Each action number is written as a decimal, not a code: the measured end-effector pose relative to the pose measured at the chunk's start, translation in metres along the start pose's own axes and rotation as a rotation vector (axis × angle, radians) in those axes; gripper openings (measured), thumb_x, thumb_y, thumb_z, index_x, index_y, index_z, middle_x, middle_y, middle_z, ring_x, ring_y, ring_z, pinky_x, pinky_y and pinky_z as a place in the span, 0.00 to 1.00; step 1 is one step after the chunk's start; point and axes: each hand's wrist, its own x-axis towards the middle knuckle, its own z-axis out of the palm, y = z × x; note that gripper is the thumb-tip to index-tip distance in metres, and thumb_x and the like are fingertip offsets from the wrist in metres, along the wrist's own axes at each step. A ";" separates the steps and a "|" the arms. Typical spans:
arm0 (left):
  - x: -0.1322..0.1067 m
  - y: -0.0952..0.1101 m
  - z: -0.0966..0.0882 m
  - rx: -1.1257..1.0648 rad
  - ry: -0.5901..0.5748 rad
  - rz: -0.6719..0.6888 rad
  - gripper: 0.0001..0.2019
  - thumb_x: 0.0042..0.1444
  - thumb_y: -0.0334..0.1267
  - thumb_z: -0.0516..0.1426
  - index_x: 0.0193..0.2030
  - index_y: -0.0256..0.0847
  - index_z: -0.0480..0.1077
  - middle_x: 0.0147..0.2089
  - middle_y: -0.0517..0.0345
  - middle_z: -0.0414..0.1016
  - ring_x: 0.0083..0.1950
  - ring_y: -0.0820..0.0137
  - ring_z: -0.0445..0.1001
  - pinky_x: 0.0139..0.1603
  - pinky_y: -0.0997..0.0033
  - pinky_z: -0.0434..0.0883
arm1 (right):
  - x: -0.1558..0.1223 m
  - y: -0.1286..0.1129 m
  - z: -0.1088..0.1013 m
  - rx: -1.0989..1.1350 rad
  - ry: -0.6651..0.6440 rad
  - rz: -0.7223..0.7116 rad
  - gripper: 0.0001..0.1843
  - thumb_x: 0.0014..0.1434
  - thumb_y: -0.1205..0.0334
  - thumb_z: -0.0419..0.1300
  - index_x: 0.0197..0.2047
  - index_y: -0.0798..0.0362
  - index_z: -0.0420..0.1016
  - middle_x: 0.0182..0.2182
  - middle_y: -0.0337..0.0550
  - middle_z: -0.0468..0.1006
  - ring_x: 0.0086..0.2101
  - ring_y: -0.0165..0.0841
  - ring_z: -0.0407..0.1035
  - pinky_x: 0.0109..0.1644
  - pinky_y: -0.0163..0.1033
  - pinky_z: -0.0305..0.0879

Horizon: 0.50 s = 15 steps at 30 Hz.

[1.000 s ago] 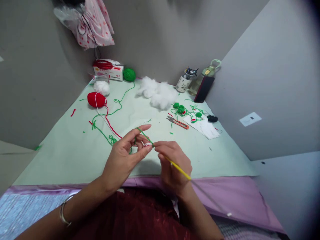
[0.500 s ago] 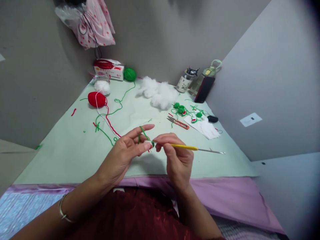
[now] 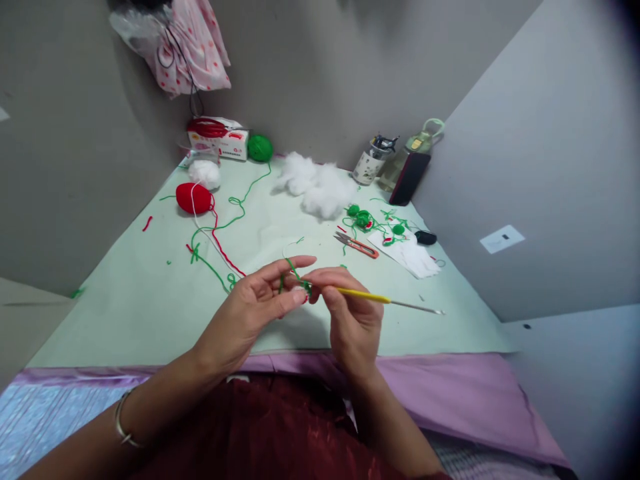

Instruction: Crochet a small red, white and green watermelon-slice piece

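Note:
Between the thumb and fingers of my left hand (image 3: pixel 255 303) is a small crocheted piece (image 3: pixel 302 291) in white, red and green, mostly covered by the fingertips. Green yarn (image 3: pixel 291 265) loops over my raised left index finger. My right hand (image 3: pixel 353 313) grips a crochet hook (image 3: pixel 363 294) by its yellow handle, its far metal end pointing right. The hook's working tip meets the piece, but the fingers partly hide it. Green yarn from a green ball (image 3: pixel 260 148) at the back trails over the table towards my left hand.
A red yarn ball (image 3: pixel 194 199) and a white one (image 3: pixel 205 174) lie at left. White stuffing (image 3: pixel 320 187) sits at the back. Orange thread snips (image 3: pixel 357 245) lie near small green crocheted pieces (image 3: pixel 363 219). A phone (image 3: pixel 410 179) leans by a bottle (image 3: pixel 419 141) and pen cup (image 3: pixel 369 163).
My right hand has shifted slightly left and down, and the hook tilts a little more. The left index finger has dropped slightly, still with green yarn over it.

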 end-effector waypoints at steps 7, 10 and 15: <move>0.004 -0.007 0.002 -0.151 0.061 -0.069 0.22 0.54 0.38 0.73 0.57 0.47 0.83 0.32 0.63 0.73 0.31 0.77 0.63 0.38 0.77 0.66 | -0.014 0.009 -0.001 -0.453 -0.036 -0.348 0.23 0.66 0.71 0.65 0.59 0.37 0.82 0.49 0.45 0.83 0.44 0.38 0.79 0.45 0.47 0.79; 0.006 -0.006 -0.003 -0.265 0.044 -0.161 0.18 0.55 0.36 0.72 0.53 0.41 0.84 0.31 0.64 0.72 0.28 0.79 0.59 0.46 0.73 0.71 | -0.009 0.006 -0.005 -0.346 0.023 -0.226 0.18 0.68 0.70 0.62 0.53 0.38 0.84 0.42 0.43 0.84 0.40 0.37 0.78 0.43 0.46 0.77; 0.005 -0.005 -0.003 -0.181 0.061 -0.058 0.20 0.54 0.32 0.72 0.54 0.48 0.84 0.33 0.64 0.74 0.35 0.76 0.68 0.46 0.77 0.69 | 0.001 0.000 -0.003 -0.006 0.015 0.017 0.09 0.70 0.62 0.62 0.42 0.44 0.86 0.35 0.41 0.82 0.33 0.33 0.74 0.37 0.41 0.72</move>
